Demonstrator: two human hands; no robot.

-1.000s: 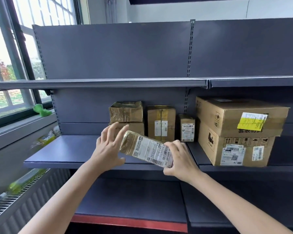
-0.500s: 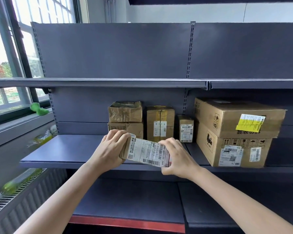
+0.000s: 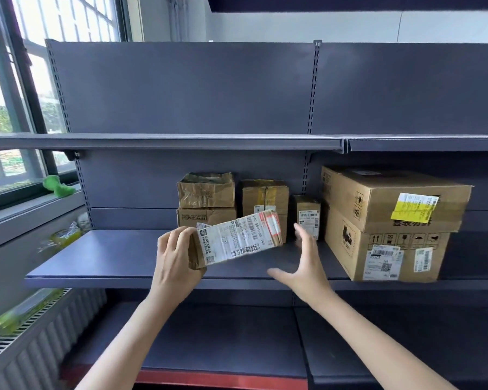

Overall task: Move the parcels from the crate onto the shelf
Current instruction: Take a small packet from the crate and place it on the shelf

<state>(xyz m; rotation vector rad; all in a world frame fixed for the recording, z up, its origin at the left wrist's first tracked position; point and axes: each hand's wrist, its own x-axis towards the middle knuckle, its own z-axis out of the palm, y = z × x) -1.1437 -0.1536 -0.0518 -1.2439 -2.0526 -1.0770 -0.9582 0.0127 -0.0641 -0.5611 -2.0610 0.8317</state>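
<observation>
A long brown parcel with white labels is tilted above the front edge of the shelf.

Left of the shelf, blurred beyond telling: yellow-green things along the wall. Hidden behind the held parcel: lower fronts of boxes at the shelf's back. Unreadably small: label print.

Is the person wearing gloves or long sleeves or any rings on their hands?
No gloves. Both the left hand and the right hand are bare, and no rings, watch or bracelets show. The arms are bare too, right down to the bottom edge of the picture, so no sleeve is in view. The fingernails look short and plain, with no polish that can be made out.
</observation>
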